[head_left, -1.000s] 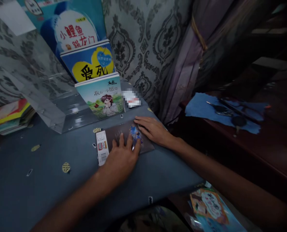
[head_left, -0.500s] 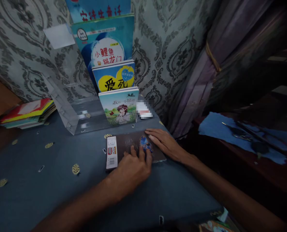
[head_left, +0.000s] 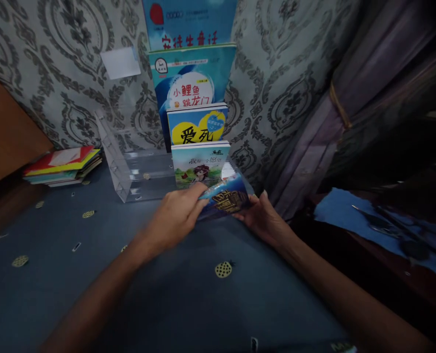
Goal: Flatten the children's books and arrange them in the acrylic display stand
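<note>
A dark blue book with gold lettering is tilted up off the table, between my two hands. My left hand is closed on its left edge, fingers wrapped over the side. At the book's lower right corner, my right hand grips it, with fingers at the underside and the thumb up. Just behind it stands a book with a cartoon figure on its cover, its lower part partly covered by my left hand and the blue book. That one leans in the lowest tier of a clear stepped stand.
Higher tiers hold a yellow-and-blue book, a teal book and a blue book. Stacked books lie at the left of the patterned tablecloth. To the right are a curtain and a blue cloth with tools.
The book lay flat, its dark back cover up under both hands; now it is lifted and tilted, showing its blue gold-lettered side. My view has shifted, so the stand appears farther right.
</note>
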`<act>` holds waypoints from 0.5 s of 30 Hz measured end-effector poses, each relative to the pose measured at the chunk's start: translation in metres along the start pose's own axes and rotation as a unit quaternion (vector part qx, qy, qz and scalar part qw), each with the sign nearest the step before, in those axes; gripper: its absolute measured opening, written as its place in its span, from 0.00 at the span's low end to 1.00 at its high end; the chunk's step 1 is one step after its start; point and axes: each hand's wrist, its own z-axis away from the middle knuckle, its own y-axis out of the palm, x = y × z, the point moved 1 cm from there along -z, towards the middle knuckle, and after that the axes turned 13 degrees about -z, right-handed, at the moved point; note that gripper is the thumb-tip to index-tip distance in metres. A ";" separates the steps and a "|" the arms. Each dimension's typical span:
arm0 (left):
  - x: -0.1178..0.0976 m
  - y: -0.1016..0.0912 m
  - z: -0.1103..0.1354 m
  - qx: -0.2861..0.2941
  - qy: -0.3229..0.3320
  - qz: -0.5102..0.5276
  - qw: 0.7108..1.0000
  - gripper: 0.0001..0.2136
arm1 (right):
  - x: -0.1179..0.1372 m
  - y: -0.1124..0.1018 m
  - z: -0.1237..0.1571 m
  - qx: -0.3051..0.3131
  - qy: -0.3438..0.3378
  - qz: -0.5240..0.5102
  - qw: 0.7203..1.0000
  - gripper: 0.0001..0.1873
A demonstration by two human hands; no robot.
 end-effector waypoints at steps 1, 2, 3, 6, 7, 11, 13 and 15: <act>0.001 -0.003 0.000 -0.014 -0.006 0.019 1.000 0.08 | 0.000 0.004 0.000 0.004 -0.009 -0.003 1.000 0.33; 0.003 -0.006 0.000 -0.026 -0.014 0.039 0.999 0.08 | 0.001 0.008 0.000 0.009 -0.016 -0.003 1.000 0.31; 0.004 -0.008 0.000 -0.037 -0.023 0.063 0.997 0.08 | 0.003 0.012 0.000 0.016 -0.019 -0.003 1.000 0.30; 0.011 -0.004 -0.001 -0.062 -0.055 0.185 0.979 0.09 | 0.010 0.026 0.002 0.029 -0.016 -0.008 0.999 0.27; 0.015 0.000 -0.002 -0.061 -0.068 0.242 0.966 0.10 | 0.013 0.029 0.003 0.027 -0.016 -0.008 0.999 0.27; 0.032 0.029 0.001 -0.004 -0.116 0.415 0.902 0.25 | 0.018 0.033 0.001 0.005 -0.001 0.008 1.000 0.24; 0.042 0.049 0.007 0.022 -0.139 0.423 0.895 0.31 | 0.013 0.033 -0.001 0.002 0.020 0.021 1.000 0.23; 0.054 0.070 0.014 0.037 -0.157 0.392 0.906 0.32 | 0.005 0.033 -0.005 0.002 0.035 0.038 0.999 0.24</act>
